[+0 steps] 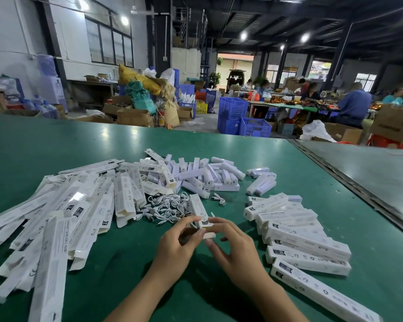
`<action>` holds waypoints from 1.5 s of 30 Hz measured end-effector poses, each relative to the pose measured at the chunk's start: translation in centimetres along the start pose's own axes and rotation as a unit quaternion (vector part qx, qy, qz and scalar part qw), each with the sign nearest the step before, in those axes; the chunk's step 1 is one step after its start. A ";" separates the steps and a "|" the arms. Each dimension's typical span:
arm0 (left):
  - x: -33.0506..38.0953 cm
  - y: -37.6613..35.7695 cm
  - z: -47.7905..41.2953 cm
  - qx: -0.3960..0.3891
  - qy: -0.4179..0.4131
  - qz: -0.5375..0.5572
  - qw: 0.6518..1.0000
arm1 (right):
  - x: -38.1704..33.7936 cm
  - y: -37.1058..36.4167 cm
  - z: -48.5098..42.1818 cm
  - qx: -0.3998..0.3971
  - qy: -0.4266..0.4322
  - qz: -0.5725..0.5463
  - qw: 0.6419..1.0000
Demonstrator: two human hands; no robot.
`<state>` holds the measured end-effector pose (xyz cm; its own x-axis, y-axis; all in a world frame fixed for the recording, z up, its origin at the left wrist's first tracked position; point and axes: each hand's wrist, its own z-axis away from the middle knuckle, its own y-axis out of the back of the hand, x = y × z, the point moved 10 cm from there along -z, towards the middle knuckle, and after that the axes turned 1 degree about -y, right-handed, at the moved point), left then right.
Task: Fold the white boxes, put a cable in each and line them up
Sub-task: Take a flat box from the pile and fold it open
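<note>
A long white box (199,209) points away from me at the middle of the green table (56,145). My left hand (179,242) and my right hand (230,242) both pinch its near end, where a flap sticks out. Just behind it lies a tangle of white cables (165,209). Flat unfolded white boxes (63,219) are piled on the left. Folded boxes (300,240) lie side by side in a row on the right.
A heap of small white devices (207,175) sits behind the cables, and one loose cable (219,197) lies beside it. A metal seam (349,180) divides the table at right. Beyond the far edge stand blue crates (233,112), cardboard boxes and seated people.
</note>
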<state>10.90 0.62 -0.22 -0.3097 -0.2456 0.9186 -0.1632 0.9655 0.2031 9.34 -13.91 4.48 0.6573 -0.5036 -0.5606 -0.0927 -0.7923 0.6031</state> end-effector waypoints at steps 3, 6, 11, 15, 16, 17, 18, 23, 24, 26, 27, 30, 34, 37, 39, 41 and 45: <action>0.0 -0.2 0.1 -0.006 0.008 0.015 1.000 | 0.5 0.4 0.0 0.042 -0.025 0.007 0.999; -0.4 -0.3 0.0 -0.007 0.018 0.031 0.999 | 0.0 1.1 0.0 0.072 0.007 0.005 0.997; -1.2 -0.1 -0.3 0.001 0.028 0.044 0.999 | -0.6 1.3 0.0 0.082 0.047 0.015 0.995; -1.4 -0.2 -0.3 -0.003 0.027 0.031 0.999 | -0.7 1.4 -0.2 0.086 0.056 0.021 0.995; -1.3 -0.2 -0.3 -0.005 0.027 0.029 0.999 | -0.7 1.5 -0.2 0.086 0.054 0.022 0.995; -1.2 -0.3 -0.2 -0.007 0.026 0.028 0.999 | -0.7 1.5 -0.2 0.084 0.051 0.023 0.995; -1.1 -0.3 -0.2 -0.011 0.025 0.026 0.999 | -0.6 1.5 -0.1 0.081 0.048 0.023 0.995; 0.3 -0.6 0.3 -0.042 0.014 0.017 0.999 | -0.1 1.6 0.1 0.085 0.005 -0.013 0.996; 0.6 -0.7 0.4 -0.050 0.010 0.012 0.999 | 0.2 1.7 0.1 0.088 -0.011 -0.029 0.996; 1.0 -0.7 0.5 -0.058 0.004 -0.002 0.998 | 0.7 1.7 0.2 0.090 -0.036 -0.051 0.994; 1.1 -0.6 0.5 -0.056 0.004 -0.006 0.998 | 0.8 1.7 0.2 0.090 -0.041 -0.057 0.993; 1.3 -0.3 0.5 -0.046 0.003 -0.013 0.999 | 1.0 1.4 0.3 0.089 -0.051 -0.067 0.993; 2.4 -0.2 0.5 -0.059 -0.005 0.050 0.997 | 0.7 1.1 0.2 0.066 -0.039 -0.091 0.993; 2.3 0.1 0.4 -0.058 0.052 0.218 0.973 | 1.0 0.2 0.3 0.021 -0.051 -0.077 0.996; 1.7 -0.1 0.4 -0.069 0.104 0.324 0.938 | 2.0 0.0 0.3 0.010 -0.081 -0.035 0.996; 1.0 0.5 0.3 -0.062 0.146 0.379 0.912 | 3.1 0.2 0.4 0.018 -0.121 -0.009 0.992; -0.3 1.6 0.1 -0.050 0.191 0.422 0.885 | 4.1 0.4 0.4 0.014 -0.155 0.007 0.988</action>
<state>10.62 2.21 -0.20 0.0601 0.5949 0.8016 0.0652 0.7990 -0.5978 11.68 -16.39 2.21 0.3956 -0.5919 -0.7023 -0.1240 -0.7921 0.5977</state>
